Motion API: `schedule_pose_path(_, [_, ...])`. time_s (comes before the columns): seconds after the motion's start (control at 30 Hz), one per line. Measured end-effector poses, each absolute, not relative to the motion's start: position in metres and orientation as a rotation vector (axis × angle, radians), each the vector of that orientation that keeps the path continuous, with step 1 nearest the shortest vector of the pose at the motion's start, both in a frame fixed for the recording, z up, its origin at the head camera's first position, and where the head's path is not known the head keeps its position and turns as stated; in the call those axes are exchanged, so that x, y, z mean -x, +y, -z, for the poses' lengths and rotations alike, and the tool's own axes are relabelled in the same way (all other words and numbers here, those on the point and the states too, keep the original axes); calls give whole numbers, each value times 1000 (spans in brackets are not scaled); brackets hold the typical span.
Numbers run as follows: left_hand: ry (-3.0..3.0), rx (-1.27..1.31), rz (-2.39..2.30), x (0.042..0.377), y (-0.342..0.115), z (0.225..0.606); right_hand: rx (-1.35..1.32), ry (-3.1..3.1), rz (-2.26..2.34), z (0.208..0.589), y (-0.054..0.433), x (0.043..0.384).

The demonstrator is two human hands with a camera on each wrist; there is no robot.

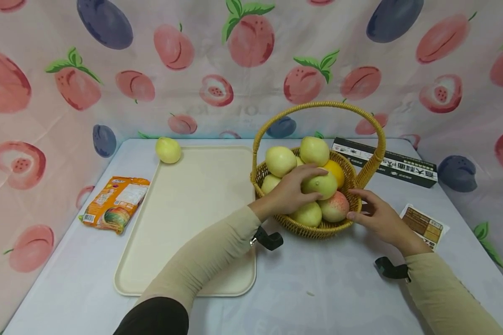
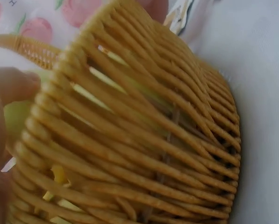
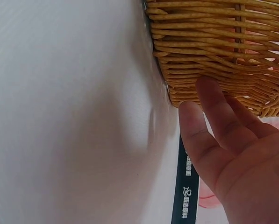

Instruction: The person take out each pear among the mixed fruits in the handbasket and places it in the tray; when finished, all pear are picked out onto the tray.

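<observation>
Since firmness is presumed, green fruit [image 1: 323, 186] is gripped widthwise by left fingers [image 1: 308, 173]; basket [image 3: 195, 53] is touched by parted right fingers [image 3: 218, 112].

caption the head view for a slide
Left-hand fingers grip a green fruit in a wicker basket; right-hand fingers sit at its side.

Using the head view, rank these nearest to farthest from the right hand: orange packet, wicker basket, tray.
1. Wicker basket: directly beside the right hand.
2. Tray: left of the basket.
3. Orange packet: along the tray's left edge.
</observation>
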State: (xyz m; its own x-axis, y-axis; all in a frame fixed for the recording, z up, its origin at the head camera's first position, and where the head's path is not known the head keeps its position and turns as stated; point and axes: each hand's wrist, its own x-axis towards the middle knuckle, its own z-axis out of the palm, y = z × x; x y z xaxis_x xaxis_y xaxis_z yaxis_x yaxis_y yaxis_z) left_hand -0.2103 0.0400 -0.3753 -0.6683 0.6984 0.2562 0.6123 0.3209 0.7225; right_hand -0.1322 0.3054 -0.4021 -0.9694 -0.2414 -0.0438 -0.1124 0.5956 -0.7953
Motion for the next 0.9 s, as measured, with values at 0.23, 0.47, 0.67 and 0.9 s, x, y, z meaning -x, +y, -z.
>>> schedule_pose_path(0.23, [2369,-1297,-1388,198,33,366,290,2665,1328,405,306,131])
schedule_pose_path(0.47, [2369,-1295,-1399,188,20,359,285,2667,1338,406,306,131])
schedule_pose_path(0.67, [2356,-1257,-1452,182,-2,351,284,2671,1334,407,306,131])
schedule_pose_path(0.9, [2365,-1154,-1523,178,-41,346,300,2678,1329,406,306,132])
